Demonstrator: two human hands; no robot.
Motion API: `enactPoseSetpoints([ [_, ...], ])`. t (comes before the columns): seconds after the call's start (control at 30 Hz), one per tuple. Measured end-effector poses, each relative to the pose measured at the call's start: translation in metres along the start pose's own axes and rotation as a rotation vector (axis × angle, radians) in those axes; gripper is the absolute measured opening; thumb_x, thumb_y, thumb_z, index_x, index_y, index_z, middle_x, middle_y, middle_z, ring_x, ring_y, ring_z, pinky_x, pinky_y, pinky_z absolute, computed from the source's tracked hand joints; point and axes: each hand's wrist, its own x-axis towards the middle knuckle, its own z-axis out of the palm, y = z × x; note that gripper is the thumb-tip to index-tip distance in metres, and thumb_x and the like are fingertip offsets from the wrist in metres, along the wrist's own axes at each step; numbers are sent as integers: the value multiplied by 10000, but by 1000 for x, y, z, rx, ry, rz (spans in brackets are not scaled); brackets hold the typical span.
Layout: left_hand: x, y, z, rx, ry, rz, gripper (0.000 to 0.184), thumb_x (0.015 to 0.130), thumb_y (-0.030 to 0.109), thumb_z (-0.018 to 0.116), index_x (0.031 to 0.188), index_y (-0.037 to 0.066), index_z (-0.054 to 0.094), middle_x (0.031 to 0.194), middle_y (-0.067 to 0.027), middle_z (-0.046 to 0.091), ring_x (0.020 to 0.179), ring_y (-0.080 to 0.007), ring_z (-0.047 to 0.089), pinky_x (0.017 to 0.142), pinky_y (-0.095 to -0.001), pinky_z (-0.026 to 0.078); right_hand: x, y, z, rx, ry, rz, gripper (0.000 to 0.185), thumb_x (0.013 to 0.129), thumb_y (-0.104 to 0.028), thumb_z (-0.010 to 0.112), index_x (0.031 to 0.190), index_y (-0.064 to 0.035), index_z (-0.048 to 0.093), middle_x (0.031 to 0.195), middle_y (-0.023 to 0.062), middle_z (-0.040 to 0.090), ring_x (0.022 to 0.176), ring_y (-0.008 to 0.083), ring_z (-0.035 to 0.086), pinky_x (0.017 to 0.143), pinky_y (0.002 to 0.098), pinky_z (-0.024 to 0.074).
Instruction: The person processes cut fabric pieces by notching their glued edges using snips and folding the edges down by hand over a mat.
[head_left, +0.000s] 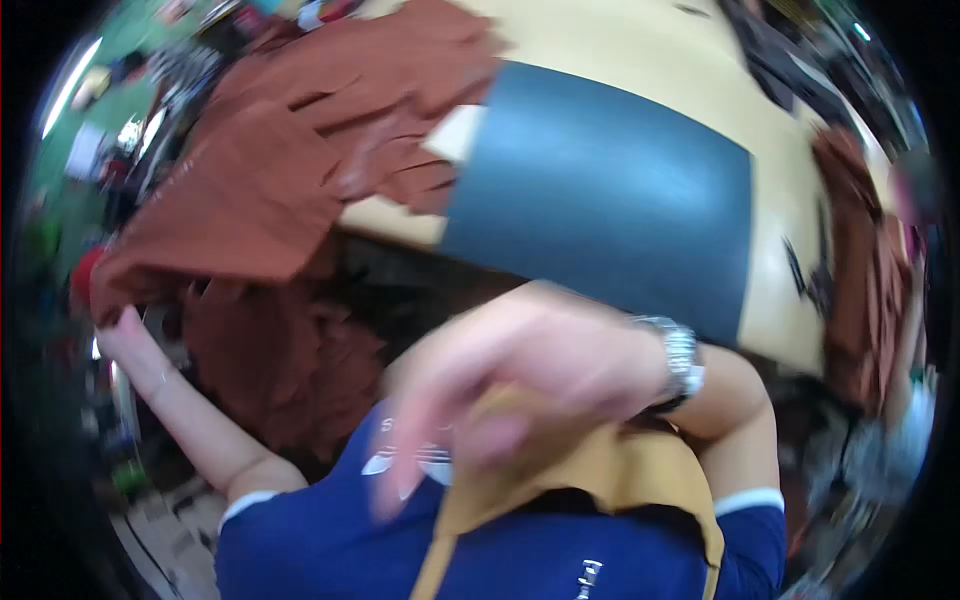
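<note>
At the far left, my left hand point(122, 332) is at the corner of a reddish-brown fabric piece point(235, 200), its fingers mostly hidden by the fabric and apparently closed on it. That fabric stretches from the hand up onto the table. My right hand point(530, 355), with a metal watch point(677, 360) on its wrist, is in front of my chest. Motion smears its fingers, which point downward. Mustard-tan cloth point(640, 465) lies against my blue shirt point(340, 540), right behind and under that hand; whether the fingers grip it is unclear.
A dark blue-grey board point(610, 190) rests on the pale table point(640, 35). More brown fabric point(285, 365) hangs or lies below the table's edge. Brown cloth point(865, 270) is draped at the right, near a small dark tool point(795, 265) and a blurred person point(910, 190).
</note>
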Motion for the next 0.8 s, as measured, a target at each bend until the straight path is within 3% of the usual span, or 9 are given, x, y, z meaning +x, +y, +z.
enactPoseSetpoints([
  [0.07, 48, 35, -47, 317, 161, 347, 337, 945, 231, 516, 1136, -41, 570, 1157, -207, 624, 1083, -340, 595, 938, -473, 480, -30, -6, -28, -237, 429, 43, 743, 835, -602, 566, 1082, 95, 638, 978, 118, 654, 828, 147, 598, 727, 260, 472],
  [0.1, 64, 54, -64, 466, 237, 496, 337, 941, 232, 518, 1128, -44, 567, 1147, -213, 624, 1071, -346, 598, 930, -475, 481, -46, -4, -53, -598, 498, 39, 817, 787, -680, 552, 1093, 74, 628, 849, 32, 587, 698, 93, 478, 647, 236, 400],
  [0.3, 98, 129, -56, 881, 270, 1029, 344, 916, 242, 532, 1079, -61, 550, 1085, -249, 626, 999, -380, 614, 878, -487, 490, -149, 14, -138, -873, 1018, 41, 535, 997, -484, 402, 1129, -16, 626, 788, -35, 423, 688, 79, 378, 648, 230, 333],
  [0.4, 56, 101, 18, 836, -122, 754, 371, 937, 307, 514, 1067, -38, 555, 1070, -244, 637, 986, -383, 623, 873, -489, 476, -173, 17, -147, -674, 1106, -81, 516, 1025, -469, 398, 1165, -18, 606, 766, -35, 426, 678, 66, 396, 648, 229, 382],
  [0.6, -86, -147, 48, 868, -712, 305, 366, 1021, 322, 426, 1166, -9, 482, 1112, -300, 613, 1040, -484, 583, 825, -507, 475, -185, 23, -152, -444, 1195, -280, 511, 1036, -466, 383, 1145, -16, 599, 752, -23, 452, 658, 63, 421, 652, 237, 445],
  [0.63, -106, -196, 30, 837, -814, 6, 441, 1022, 326, 424, 1313, -6, 444, 1253, -306, 558, 1167, -466, 535, 948, -482, 447, -184, 23, -150, -471, 1204, -271, 514, 1034, -470, 385, 1140, -16, 601, 750, -22, 452, 657, 63, 423, 651, 237, 447],
  [0.67, -120, -325, -10, 881, -733, 109, 543, 1022, 308, 416, 1473, 26, 309, 1433, -301, 408, 1341, -438, 388, 1100, -448, 339, -182, 23, -149, -499, 1212, -257, 517, 1033, -474, 386, 1136, -16, 603, 747, -22, 452, 656, 64, 424, 651, 238, 449],
  [0.73, -172, -351, -50, 1222, -1306, -14, 606, 1032, 311, 356, 1520, -2, 180, 1534, -306, 225, 1434, -424, 217, 1175, -415, 226, -181, 25, -150, -532, 1213, -255, 530, 1026, -489, 391, 1123, -16, 606, 741, -22, 454, 655, 64, 430, 652, 239, 455],
  [0.8, -221, -345, -50, 1305, -1093, -109, 588, 1037, 311, 355, 1488, -46, 232, 1471, -316, 342, 1380, -419, 335, 1140, -408, 291, -179, 25, -147, -516, 1221, -263, 534, 1026, -493, 388, 1120, -15, 607, 743, -21, 458, 657, 63, 432, 654, 238, 456],
])
